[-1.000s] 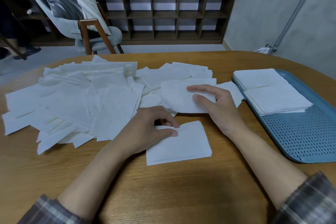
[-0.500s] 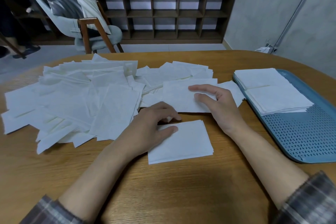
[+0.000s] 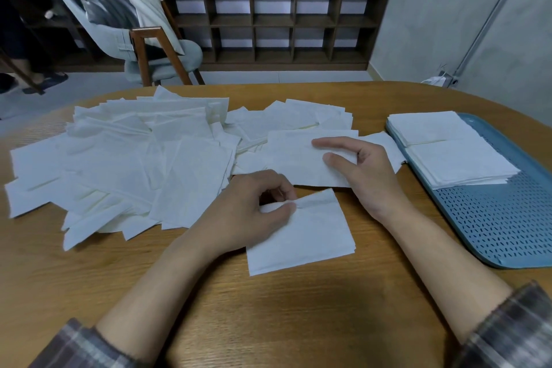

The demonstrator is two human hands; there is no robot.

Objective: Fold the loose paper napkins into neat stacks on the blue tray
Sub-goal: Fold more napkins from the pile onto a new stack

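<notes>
Where it had merely rested a second before, the left hand (image 3: 248, 209) pinched the upper edge of the folded napkin (image 3: 310, 236) at frame centre, likely bound for the blue tray (image 3: 507, 218) at right, while the right hand (image 3: 367, 176), fingers loosely spread, stayed on a loose napkin (image 3: 295, 158).

Single head-worn wide-angle view, looking forward and down.
The camera sits close above the wooden surface (image 3: 268, 308), which fills the lower two thirds; the left hand (image 3: 248, 212) and right hand (image 3: 367, 176) fall mid-frame, the shelf unit (image 3: 268, 21) runs along the top edge, straight lines bowing outward.
</notes>
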